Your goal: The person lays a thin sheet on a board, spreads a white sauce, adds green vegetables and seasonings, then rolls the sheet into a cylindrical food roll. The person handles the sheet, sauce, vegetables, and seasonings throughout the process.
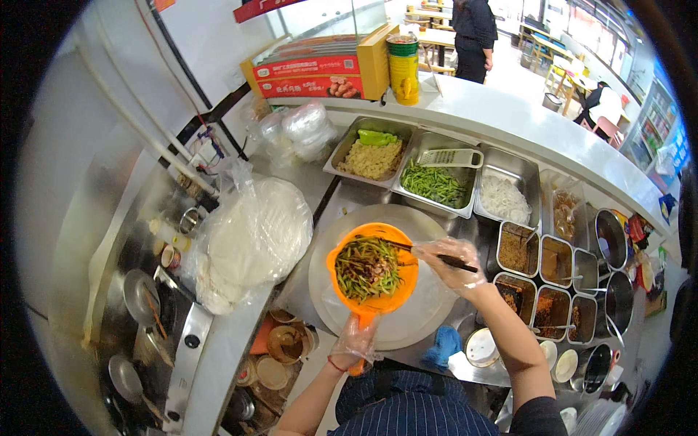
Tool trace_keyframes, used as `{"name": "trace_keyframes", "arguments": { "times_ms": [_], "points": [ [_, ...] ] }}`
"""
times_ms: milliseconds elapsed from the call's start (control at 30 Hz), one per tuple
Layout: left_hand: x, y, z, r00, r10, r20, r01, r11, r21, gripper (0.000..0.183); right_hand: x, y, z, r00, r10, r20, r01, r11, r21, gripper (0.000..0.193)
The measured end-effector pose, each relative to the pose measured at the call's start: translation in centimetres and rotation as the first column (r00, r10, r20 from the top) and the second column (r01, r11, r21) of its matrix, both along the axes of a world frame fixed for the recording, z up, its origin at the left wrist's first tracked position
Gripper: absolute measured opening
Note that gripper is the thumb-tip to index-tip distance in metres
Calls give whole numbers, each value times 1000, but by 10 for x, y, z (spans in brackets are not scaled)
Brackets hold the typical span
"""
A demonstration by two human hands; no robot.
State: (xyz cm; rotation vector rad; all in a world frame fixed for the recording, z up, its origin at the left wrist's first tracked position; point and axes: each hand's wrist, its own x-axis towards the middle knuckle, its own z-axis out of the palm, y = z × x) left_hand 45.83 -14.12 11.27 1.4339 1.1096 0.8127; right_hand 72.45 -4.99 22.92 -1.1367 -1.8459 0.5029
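An orange bowl with a handle (pixel 408 280) is held over a large round pale board (pixel 443 312). My left hand (pixel 355 338), in a clear plastic glove, is closed around the bowl's handle at the near side. Shredded green vegetables (pixel 363 270) with dark sauce and small pinkish bits fill the bowl. My right hand (pixel 452 264), also gloved in clear plastic, grips dark chopsticks (pixel 401 245) whose tips reach into the shreds from the right. The tips themselves are partly lost among the food.
Metal pans of shredded greens (pixel 429 183), chopped pale food (pixel 369 158) and white shreds (pixel 503 200) line the back. Sauce containers (pixel 518 247) with spoons stand right. A plastic-wrapped stack of pale rounds (pixel 262 225) lies left. A blue cloth (pixel 442 346) sits by the board.
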Motion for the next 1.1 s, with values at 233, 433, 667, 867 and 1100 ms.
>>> {"name": "trace_keyframes", "arguments": {
  "times_ms": [233, 433, 667, 867, 1100],
  "points": [
    [-25, 60, -16, 976, 92, 198, -3, 912, -411, 30, -55, 7, -77, 842, -305, -444, 29, 849, -528, 22],
    [-94, 109, -21, 985, -22, 169, 109, 842, -529, 21, -72, 25, -96, 849, -424, -316, 196, 807, -557, 24],
    [-109, 135, -25, 953, -302, 0, 268, 846, -461, 18, -150, 26, -114, 551, -662, -508, 272, 718, -640, 22],
    [-116, 146, -38, 930, -347, 119, 360, 803, -475, 22, -164, 8, -122, 813, -567, -132, 376, 685, -624, 26],
    [-134, 169, -60, 922, -374, 102, 388, 890, -239, 13, -161, 11, -135, 866, -501, -2, 499, 863, -83, 23]
  ]
}}
